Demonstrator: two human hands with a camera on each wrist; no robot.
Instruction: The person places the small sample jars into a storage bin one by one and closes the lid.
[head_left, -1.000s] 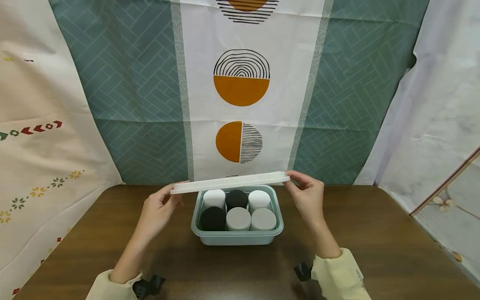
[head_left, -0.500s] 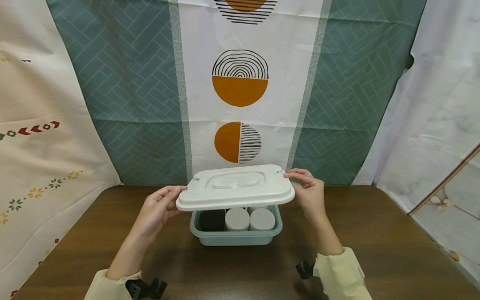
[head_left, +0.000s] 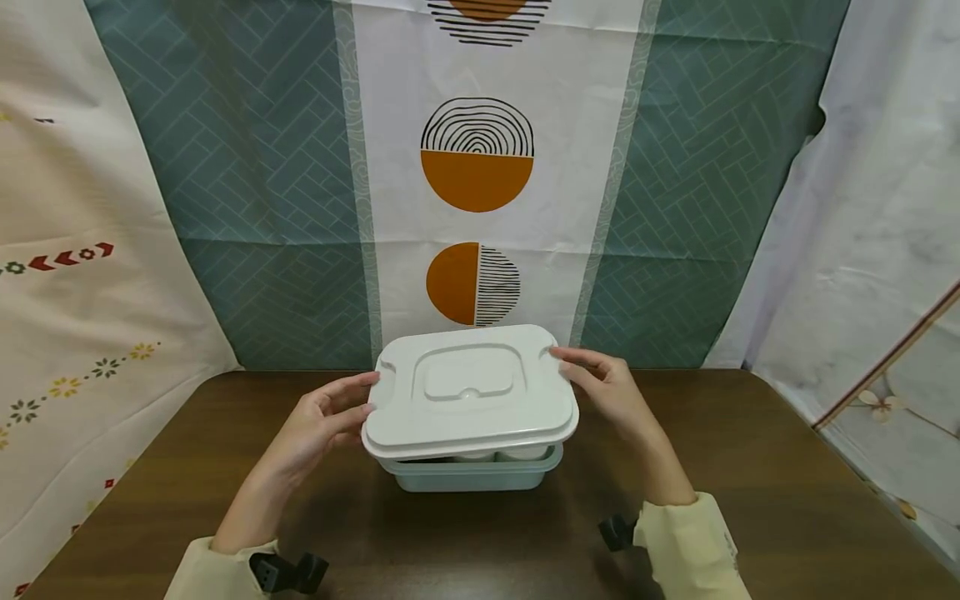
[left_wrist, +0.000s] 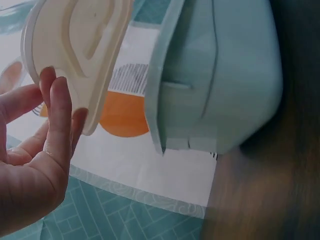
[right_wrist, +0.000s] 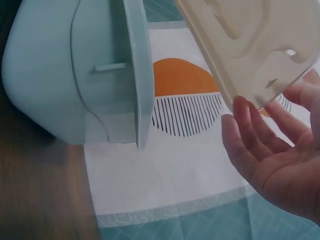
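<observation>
A white lid [head_left: 471, 408] with a recessed handle area is held above a pale blue-green plastic box [head_left: 472, 478]. My left hand [head_left: 318, 429] grips the lid's left end between thumb and fingers, and my right hand [head_left: 600, 385] pinches its right end. The lid is tilted, showing its top in the head view, and covers most of the box's opening. Below the lid's front edge, slivers of light round caps [head_left: 521, 454] show inside the box. Both wrist views show a gap between the lid and the box rim [left_wrist: 156, 100].
The box stands on a dark brown wooden table [head_left: 465, 550]. Patterned cloth [head_left: 480, 283] hangs behind the table, with pale fabric [head_left: 112, 333] at the left and a light marbled covering [head_left: 862, 275] at the right.
The lid has turned from nearly edge-on to showing its top, its front edge coming down over the box. Most caps inside are now hidden. Both hands have kept their hold.
</observation>
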